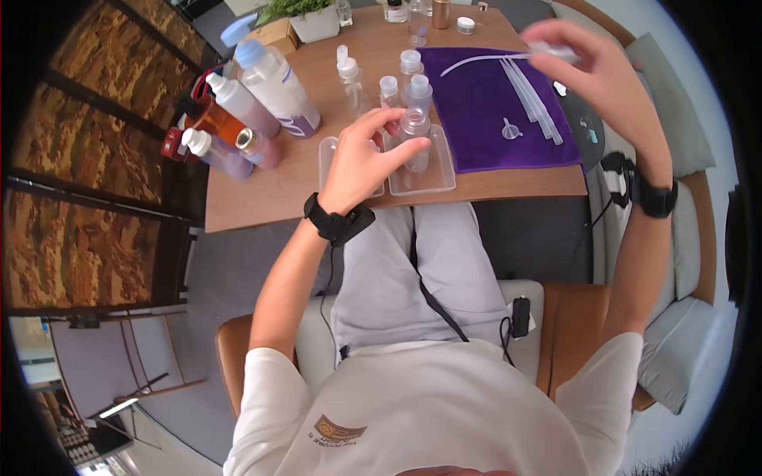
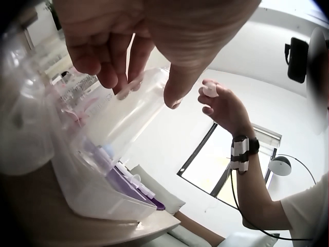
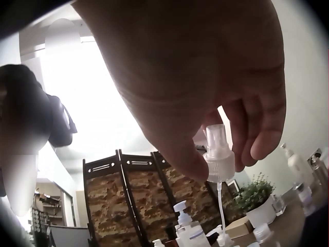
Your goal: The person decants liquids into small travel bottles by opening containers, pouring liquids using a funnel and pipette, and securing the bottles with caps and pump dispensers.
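Wooden tabletop [image 1: 270, 190], ribbed sprayer [image 3: 220, 163], probably plastic bottle [image 1: 417, 145]

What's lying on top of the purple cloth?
On the purple cloth lie a small funnel and several slender clear plastic pieces. The right hand hides its far right corner from view.

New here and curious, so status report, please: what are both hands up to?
Left hand: gripping uncapped bottle. Right hand: pinching spray top, tube hanging. Nothing visibly blocking bottle's mouth.
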Action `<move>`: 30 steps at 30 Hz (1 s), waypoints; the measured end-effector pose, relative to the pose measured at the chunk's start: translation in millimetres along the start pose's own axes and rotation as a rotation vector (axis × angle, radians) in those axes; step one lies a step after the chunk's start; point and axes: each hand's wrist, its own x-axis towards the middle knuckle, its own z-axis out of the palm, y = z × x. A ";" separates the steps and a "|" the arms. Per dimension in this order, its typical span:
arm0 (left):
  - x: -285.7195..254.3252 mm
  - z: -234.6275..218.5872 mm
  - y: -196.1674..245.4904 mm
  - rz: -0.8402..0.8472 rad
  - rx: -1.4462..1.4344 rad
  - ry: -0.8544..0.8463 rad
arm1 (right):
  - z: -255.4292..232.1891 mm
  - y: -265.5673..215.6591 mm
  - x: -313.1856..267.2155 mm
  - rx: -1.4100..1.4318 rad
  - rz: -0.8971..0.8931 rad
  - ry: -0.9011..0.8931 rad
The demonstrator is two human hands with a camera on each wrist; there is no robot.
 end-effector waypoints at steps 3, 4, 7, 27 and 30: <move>-3.0 0.7 -6.4 -0.002 -0.038 0.001 | 7.2 45.3 -20.5 0.166 0.159 0.054; -3.8 1.9 -8.8 0.005 -0.065 -0.002 | 13.7 61.5 -28.6 0.134 0.134 0.087; -4.3 3.9 -17.4 0.040 -0.064 -0.011 | 40.6 99.1 -50.6 0.108 0.269 0.170; -10.5 -7.7 -10.9 0.134 -0.036 -0.016 | 98.3 114.8 -69.1 -0.428 0.115 0.260; -24.7 -25.2 -8.8 0.076 0.101 -0.015 | 97.8 103.4 -68.2 -0.353 0.148 0.216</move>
